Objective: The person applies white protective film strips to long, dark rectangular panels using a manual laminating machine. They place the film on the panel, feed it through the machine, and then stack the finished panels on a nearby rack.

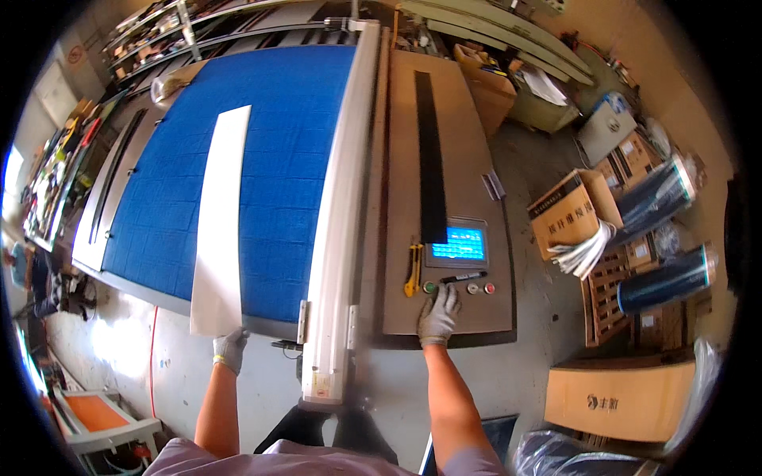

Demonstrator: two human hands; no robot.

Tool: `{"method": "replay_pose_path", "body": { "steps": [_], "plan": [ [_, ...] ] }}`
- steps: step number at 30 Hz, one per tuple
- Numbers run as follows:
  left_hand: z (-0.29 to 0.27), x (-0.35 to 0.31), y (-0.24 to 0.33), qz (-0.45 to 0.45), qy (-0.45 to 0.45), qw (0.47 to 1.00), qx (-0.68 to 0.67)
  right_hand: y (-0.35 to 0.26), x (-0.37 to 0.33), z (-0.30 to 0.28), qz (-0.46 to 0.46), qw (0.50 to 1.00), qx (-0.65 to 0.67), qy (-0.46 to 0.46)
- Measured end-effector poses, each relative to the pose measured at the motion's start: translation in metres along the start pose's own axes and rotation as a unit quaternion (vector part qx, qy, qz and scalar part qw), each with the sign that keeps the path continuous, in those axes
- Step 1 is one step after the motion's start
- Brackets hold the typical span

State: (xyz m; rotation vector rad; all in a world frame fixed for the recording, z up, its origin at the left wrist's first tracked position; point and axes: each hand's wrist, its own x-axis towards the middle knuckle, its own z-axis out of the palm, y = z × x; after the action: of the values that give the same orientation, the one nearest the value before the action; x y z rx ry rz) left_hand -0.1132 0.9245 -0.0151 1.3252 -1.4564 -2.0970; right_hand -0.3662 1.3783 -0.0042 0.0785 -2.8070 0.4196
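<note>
My left hand (230,351), in a light work glove, grips the near end of a long white strip (218,230). The strip reaches away from me over the blue bed (294,143) of a large flat machine. My right hand (440,316), also gloved, lies on the brown panel with fingers stretched toward a green button (429,287); it holds nothing I can see. Just beyond its fingertips is a black marker (463,277). A yellow utility knife (413,270) lies to its left, below a lit blue touchscreen (459,243).
A pale gantry beam (337,198) runs lengthwise between bed and brown panel (468,182). On the panel lies a long black strip (429,151). Cartons (571,210) and wrapped dark rolls (665,282) stand on the right. Cluttered shelves (67,159) line the left.
</note>
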Motion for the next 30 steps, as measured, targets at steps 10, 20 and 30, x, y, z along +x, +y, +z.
{"method": "replay_pose_path", "body": {
  "steps": [10,20,30],
  "plan": [
    [0.002,-0.009,0.016,-0.241,-0.131,0.912,-0.304,-0.001,0.008,0.005,0.017,0.999,-0.044,-0.015],
    [0.028,-0.035,0.009,-0.138,-0.110,0.976,-0.128,0.000,0.006,0.011,-0.008,1.000,-0.006,0.022],
    [-0.077,0.007,0.050,-0.021,-0.099,0.993,-0.055,-0.008,0.006,0.012,0.028,0.999,-0.046,-0.002]
  ]
}}
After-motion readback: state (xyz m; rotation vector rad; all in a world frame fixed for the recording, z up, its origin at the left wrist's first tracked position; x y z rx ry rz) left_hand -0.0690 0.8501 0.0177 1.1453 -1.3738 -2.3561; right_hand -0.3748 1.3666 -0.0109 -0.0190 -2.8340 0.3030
